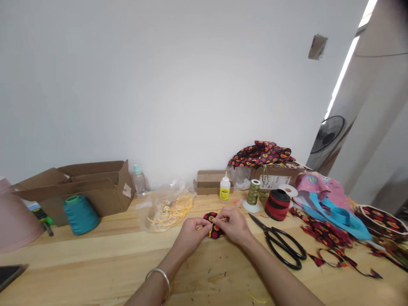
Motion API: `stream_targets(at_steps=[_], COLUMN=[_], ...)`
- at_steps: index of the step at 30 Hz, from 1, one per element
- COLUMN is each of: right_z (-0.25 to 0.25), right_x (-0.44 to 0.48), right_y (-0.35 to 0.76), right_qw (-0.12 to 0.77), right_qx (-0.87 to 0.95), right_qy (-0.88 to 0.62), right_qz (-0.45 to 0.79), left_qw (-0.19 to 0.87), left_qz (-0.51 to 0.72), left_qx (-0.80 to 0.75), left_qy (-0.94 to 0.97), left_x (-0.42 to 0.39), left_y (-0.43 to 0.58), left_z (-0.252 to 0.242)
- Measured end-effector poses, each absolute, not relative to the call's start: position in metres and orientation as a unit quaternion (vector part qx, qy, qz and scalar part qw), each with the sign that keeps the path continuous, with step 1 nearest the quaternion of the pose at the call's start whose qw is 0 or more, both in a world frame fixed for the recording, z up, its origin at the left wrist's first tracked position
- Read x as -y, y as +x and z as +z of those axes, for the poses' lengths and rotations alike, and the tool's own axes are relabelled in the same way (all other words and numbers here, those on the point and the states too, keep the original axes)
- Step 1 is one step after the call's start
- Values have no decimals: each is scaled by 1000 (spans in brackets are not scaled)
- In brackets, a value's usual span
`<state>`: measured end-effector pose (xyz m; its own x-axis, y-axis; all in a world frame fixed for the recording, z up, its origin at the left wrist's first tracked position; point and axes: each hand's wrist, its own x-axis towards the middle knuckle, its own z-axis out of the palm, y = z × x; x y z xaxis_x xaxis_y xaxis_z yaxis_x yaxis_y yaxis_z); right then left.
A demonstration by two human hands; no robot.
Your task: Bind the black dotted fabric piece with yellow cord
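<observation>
A small round piece of dark patterned fabric [216, 233] with red and orange spots lies on the table between my hands. Yellow cord [210, 232] runs across its face. My left hand [192, 233], with a bangle at the wrist, pinches the cord at the fabric's left side. From the right, my right hand [235, 225] also pinches the cord, thumb and forefinger together over the fabric. The fingers partly cover both cord and fabric. To the left, more yellow cord [177, 208] lies loosely coiled on a clear plastic bag.
Black-handled scissors [282, 242] lie close to my right forearm. Behind my hands stand a glue bottle [225, 189], a green thread spool [253, 193] and a red-and-black spool [278, 206]. A teal thread cone [80, 215] leans by a cardboard box [108, 195]; fabric scraps [331, 229] lie right.
</observation>
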<state>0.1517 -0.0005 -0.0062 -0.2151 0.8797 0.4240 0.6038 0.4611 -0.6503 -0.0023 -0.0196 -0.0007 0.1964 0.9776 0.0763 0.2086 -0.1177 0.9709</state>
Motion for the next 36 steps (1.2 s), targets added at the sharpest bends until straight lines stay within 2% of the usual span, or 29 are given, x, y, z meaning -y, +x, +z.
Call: stream_targets(at_steps=[12,20,23,28,30,33,36], right_z=[-9,-14,-6,14,18,18,15], right_x=[-1,-3,0,7,10,12,15], right_y=[152,153,152,156,158,158,154], right_qw=[384,391,404,384,361,333,331], right_qx=[732,730,695,526,459,440,492], right_qy=[-488,-505,-489,-388,-345,-309,-328], right_qz=[280,244,338,652,735,774,736], left_qw=[432,456,462,449,443,440,445], left_qz=[425,404,401,417,418,415,411], left_qx=[-502,-487,-488,-498,-499,-495,-487], left_qy=[617,626,622,613,617,624,630], left_x=[18,19,19,18,17,17,17], left_y=[-4,-5,-6,-6,-5,-5,-5], left_z=[-2,-2,0,-1,-2,-3,-2])
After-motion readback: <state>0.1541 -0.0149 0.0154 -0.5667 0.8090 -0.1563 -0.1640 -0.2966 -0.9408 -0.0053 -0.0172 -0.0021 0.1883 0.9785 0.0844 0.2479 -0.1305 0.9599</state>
